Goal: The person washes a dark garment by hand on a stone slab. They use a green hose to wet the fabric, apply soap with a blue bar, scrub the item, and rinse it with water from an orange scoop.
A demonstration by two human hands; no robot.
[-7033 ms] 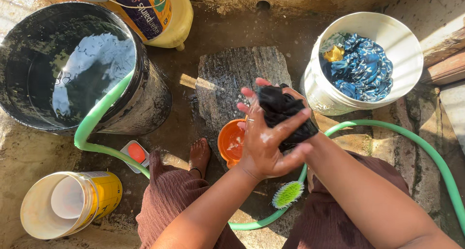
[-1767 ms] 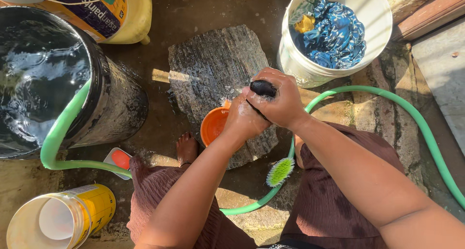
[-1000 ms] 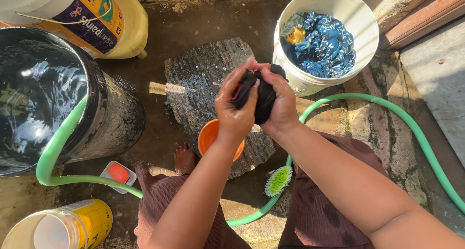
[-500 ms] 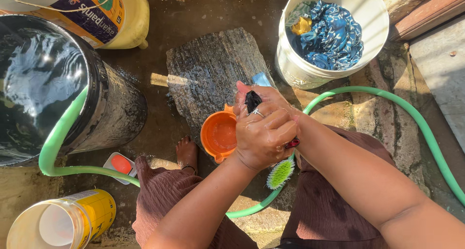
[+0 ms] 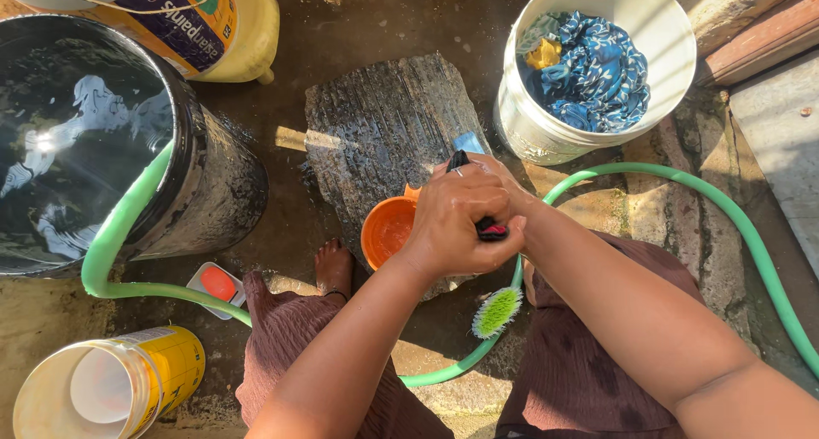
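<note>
Both hands (image 5: 467, 221) clasp the dark cloth (image 5: 488, 228).

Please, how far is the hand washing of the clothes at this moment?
Done: blue cloth lies in the white bucket, and the black tub holds water. In hand: the left hand and right hand clasp a small dark cloth above the ridged washing stone. Left: the green brush lies unused; how much remains I cannot tell.
</note>
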